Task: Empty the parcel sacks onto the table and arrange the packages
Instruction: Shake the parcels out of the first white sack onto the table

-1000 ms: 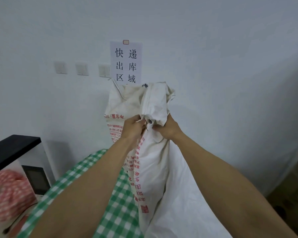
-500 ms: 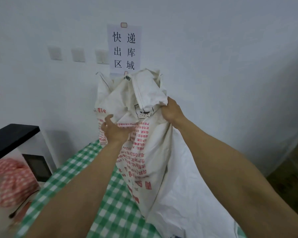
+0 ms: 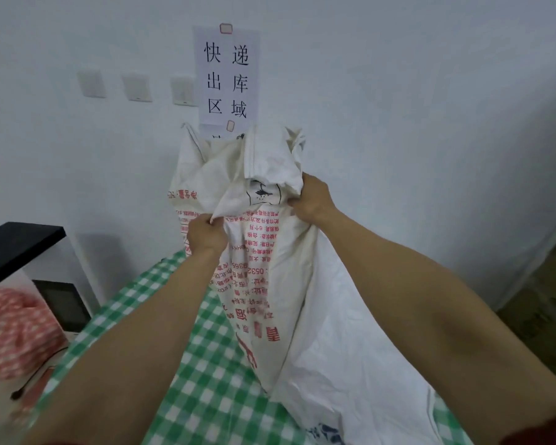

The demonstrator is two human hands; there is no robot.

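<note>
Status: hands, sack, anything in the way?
Left hand, right hand both grip sack. Sack upright on table, print upside down. No packages in view.

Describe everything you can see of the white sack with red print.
The white sack looks like woven plastic, creased and limp, with red text down its front and a small black drawing near the top. It is held upright before the wall, upper end bunched. The left hand grips a front fold; the right hand grips the bunched top. Its lower part reaches the green checked tablecloth.
</note>
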